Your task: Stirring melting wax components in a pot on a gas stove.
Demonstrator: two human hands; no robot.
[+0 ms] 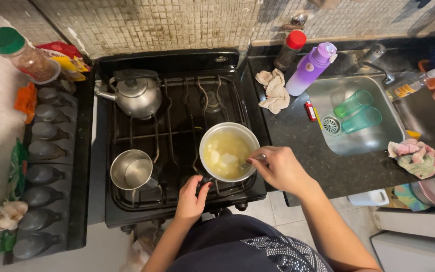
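Gripping the handle of a small saucepan (229, 151) on the black stove's (177, 141) front right burner, our left hand (192, 199) steadies it while our right hand (280, 168) grips a spoon (252, 161) dipped in pale, chunky liquid; stirring looks underway, not finished.

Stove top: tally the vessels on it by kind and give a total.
Kettle, back left burner: 1
Small empty steel pot, front left: 1
Saucepan of pale liquid, front right, left hand on its handle, right hand holding a spoon in it: 1
Total: 3
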